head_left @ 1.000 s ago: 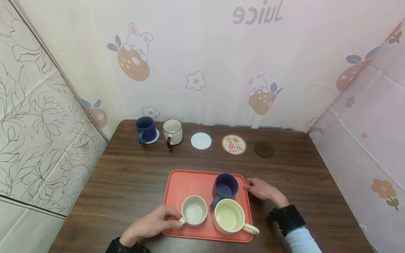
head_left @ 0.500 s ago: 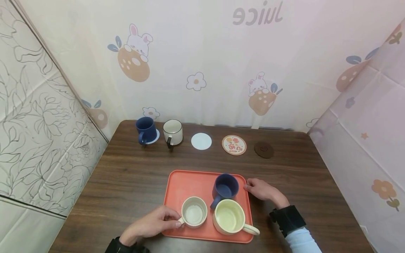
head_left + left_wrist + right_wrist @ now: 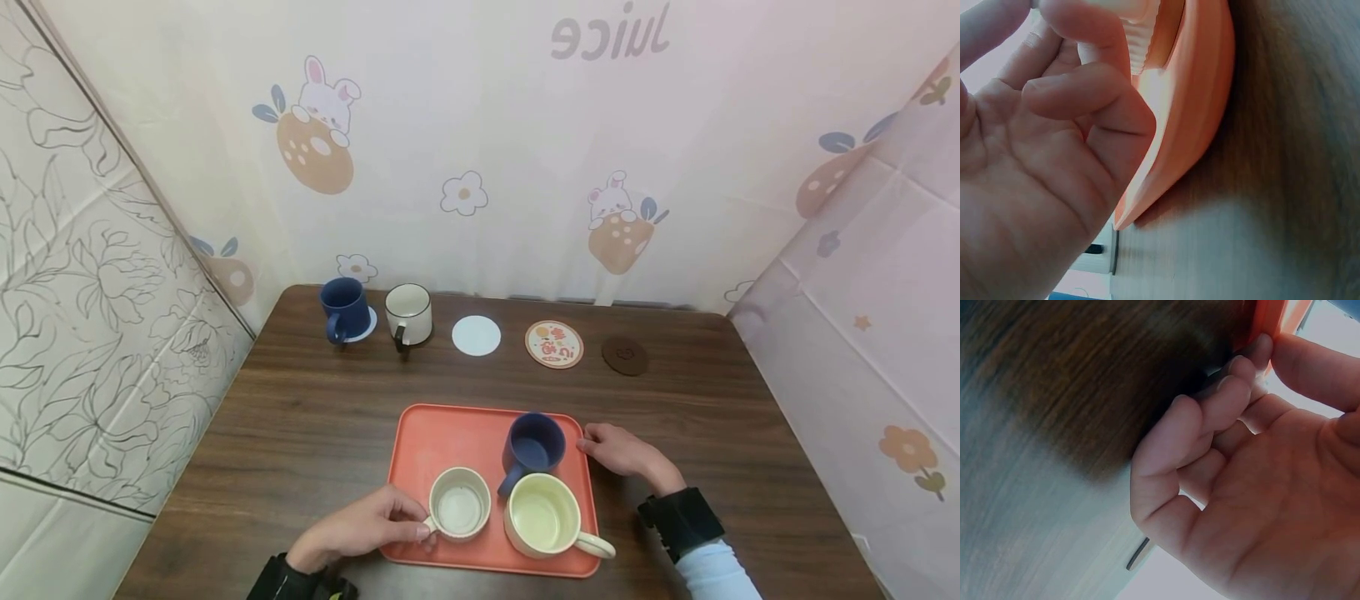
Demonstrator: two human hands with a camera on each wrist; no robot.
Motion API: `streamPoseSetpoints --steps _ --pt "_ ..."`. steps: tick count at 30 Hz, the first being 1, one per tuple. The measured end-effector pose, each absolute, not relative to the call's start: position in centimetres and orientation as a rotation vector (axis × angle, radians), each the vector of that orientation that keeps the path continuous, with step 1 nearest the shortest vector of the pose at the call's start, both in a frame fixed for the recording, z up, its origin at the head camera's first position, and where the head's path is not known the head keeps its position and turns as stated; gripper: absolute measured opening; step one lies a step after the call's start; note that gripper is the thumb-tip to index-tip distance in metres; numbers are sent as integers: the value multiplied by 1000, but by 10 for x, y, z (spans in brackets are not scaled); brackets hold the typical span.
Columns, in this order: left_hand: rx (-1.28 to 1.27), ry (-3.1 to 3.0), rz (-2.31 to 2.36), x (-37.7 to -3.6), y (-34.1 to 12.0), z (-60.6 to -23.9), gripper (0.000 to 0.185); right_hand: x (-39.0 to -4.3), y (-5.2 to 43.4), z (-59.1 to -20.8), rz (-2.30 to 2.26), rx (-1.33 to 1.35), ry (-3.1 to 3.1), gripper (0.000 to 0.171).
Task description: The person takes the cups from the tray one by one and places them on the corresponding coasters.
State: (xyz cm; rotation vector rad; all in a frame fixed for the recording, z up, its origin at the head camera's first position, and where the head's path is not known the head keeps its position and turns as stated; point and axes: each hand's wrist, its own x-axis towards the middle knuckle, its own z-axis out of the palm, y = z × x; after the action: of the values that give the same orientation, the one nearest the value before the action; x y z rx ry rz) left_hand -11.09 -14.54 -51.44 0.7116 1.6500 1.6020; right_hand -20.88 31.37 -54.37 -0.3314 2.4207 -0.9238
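On the coral-red tray [image 3: 442, 433] stand three mugs: a small off-white mug [image 3: 460, 503], a dark blue mug [image 3: 534, 446] and a larger pale yellow mug [image 3: 543, 515]. My left hand [image 3: 367, 525] pinches the off-white mug's handle at the tray's near left; in the left wrist view the fingers [image 3: 1091, 94] are curled beside the tray's rim. At the far right corner, my right hand [image 3: 626, 452] holds the tray's edge between thumb and forefinger. The right wrist view shows its other fingers [image 3: 1166, 437] bent against the tabletop.
Along the back of the wooden table [image 3: 300, 417], another blue mug [image 3: 346, 308] sits on a white coaster. Beside it is a white mug with a black handle [image 3: 409, 313]. Rightward lie a white coaster [image 3: 476, 335], a printed coaster [image 3: 554, 344] and a dark brown coaster [image 3: 625, 356].
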Motion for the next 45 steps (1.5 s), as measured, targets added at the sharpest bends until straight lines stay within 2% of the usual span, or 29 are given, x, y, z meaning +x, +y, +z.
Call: streamPoseSetpoints --steps 8,17,26,38,45 --pt "703 1602 1647 -110 -143 -515 23 -204 308 -532 -937 -336 2423 32" --pt "686 1588 1660 -109 -143 -510 24 -208 317 -548 -932 -386 2435 32" --pt "581 1617 1669 -109 -143 -507 23 -190 289 -502 -900 -231 2450 23" --pt "368 1755 1735 -120 -138 -494 25 -210 318 -553 -924 -360 2424 31" --pt "369 1820 1749 -128 -134 -492 29 -197 302 -518 -930 -312 2435 30"
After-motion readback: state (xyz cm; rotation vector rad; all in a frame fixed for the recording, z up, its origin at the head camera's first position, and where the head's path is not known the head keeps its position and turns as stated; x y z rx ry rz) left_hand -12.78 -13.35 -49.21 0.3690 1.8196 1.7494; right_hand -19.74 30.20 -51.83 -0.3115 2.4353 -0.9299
